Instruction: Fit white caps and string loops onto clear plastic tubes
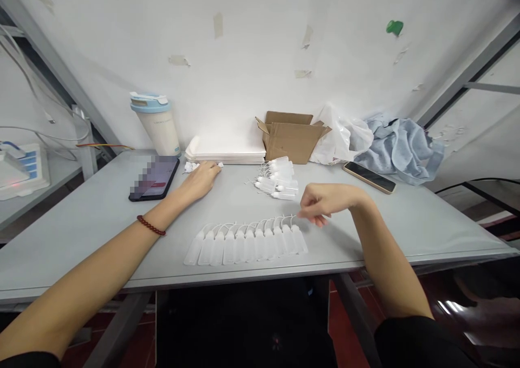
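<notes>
My left hand reaches far across the grey table, fingers curled over small white pieces beside a stack of white sheets. My right hand hovers above the right end of a neat row of small clear plastic bottles lying side by side near the front edge; its fingertips are pinched together at the last bottle's cap loop. A loose pile of the same bottles lies behind, by the right hand.
A black phone with a lit screen lies at the left, a blue-lidded cup behind it. An open cardboard box, a white plastic bag, a blue cloth and a second phone sit at the back right.
</notes>
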Motion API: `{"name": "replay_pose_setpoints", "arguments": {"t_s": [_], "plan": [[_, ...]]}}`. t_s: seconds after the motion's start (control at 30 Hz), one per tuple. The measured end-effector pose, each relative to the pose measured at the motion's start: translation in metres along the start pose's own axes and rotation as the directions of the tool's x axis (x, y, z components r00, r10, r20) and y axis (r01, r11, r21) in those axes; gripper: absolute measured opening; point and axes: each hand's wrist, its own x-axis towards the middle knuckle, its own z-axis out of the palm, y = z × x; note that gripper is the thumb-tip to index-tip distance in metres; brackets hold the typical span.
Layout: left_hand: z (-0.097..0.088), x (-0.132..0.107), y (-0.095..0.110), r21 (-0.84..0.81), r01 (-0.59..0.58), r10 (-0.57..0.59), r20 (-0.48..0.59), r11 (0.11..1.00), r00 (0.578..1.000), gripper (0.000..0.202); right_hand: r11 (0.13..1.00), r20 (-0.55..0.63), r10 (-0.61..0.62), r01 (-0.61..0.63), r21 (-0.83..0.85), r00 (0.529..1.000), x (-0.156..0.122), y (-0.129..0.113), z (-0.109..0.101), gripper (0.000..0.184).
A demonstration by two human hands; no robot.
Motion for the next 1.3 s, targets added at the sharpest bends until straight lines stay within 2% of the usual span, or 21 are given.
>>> {"name": "replay_pose_setpoints", "arguments": {"t_s": [0.07,0.17,0.37,0.5,0.57,0.63,0.7,0.77,0.8,0.87,0.97,1.0,1.07,1.2,1.3], "plan": [[-0.002,0.000,0.001,0.021,-0.014,0.014,0.006,1.000,1.000,0.039,0.999,0.169,0.033,-0.029,-0.024,0.985,-0.001,-0.006,0.005,0.036],[-0.005,0.000,0.005,0.044,-0.014,0.013,0.009,0.999,1.000,0.035,0.993,0.263,0.102,-0.082,-0.086,0.959,0.006,-0.010,0.012,0.035],[-0.008,-0.001,0.016,-0.012,-0.040,0.040,-0.039,0.999,0.998,0.030,0.971,0.264,0.225,-0.193,-0.144,0.938,0.019,-0.009,0.014,0.033],[-0.013,-0.002,0.025,-0.176,-0.033,0.013,-0.116,0.984,0.993,0.029,0.958,0.244,0.270,-0.235,-0.163,0.931,0.021,-0.004,0.012,0.036],[-0.017,-0.002,0.032,-0.292,0.017,-0.048,-0.100,0.956,0.994,0.028,0.961,0.228,0.258,-0.227,-0.156,0.939,0.019,-0.001,0.008,0.035],[-0.022,-0.002,0.039,-0.413,0.091,-0.122,-0.048,0.906,0.991,0.025,0.975,0.184,0.209,-0.191,-0.114,0.960,0.014,0.003,0.002,0.032],[-0.027,-0.003,0.046,-0.534,0.152,-0.174,0.008,0.831,0.985,0.023,0.993,0.090,0.118,-0.115,-0.039,0.989,0.009,0.006,-0.004,0.029],[-0.033,-0.005,0.056,-0.659,0.180,-0.182,0.066,0.730,0.981,0.025,0.999,-0.058,0.000,0.003,0.047,0.998,0.007,0.007,-0.007,0.029],[-0.036,-0.007,0.061,-0.718,0.189,-0.170,0.100,0.670,0.980,0.026,0.994,-0.152,-0.055,0.069,0.089,0.987,0.009,0.007,-0.006,0.030],[-0.044,-0.010,0.072,-0.807,0.211,-0.121,0.173,0.551,0.977,0.029,0.968,-0.357,-0.135,0.200,0.150,0.924,0.017,0.005,0.000,0.032],[-0.057,-0.013,0.088,-0.867,0.237,-0.042,0.243,0.438,0.969,0.030,0.918,-0.605,-0.203,0.364,0.155,0.770,0.040,0.001,0.016,0.031],[-0.060,-0.015,0.092,-0.873,0.242,-0.029,0.253,0.424,0.967,0.031,0.908,-0.634,-0.224,0.395,0.140,0.740,0.048,0.000,0.022,0.030],[-0.065,-0.016,0.099,-0.877,0.247,-0.034,0.256,0.412,0.966,0.032,0.898,-0.640,-0.292,0.433,0.072,0.711,0.061,-0.002,0.033,0.029],[-0.067,-0.017,0.102,-0.877,0.217,-0.045,0.219,0.428,0.975,0.034,0.897,-0.589,-0.363,0.442,-0.012,0.722,0.075,-0.004,0.045,0.024],[-0.068,-0.017,0.100,-0.865,0.190,0.006,0.217,0.464,0.976,0.032,0.895,-0.558,-0.396,0.442,-0.057,0.729,0.077,-0.003,0.047,0.021]]}}
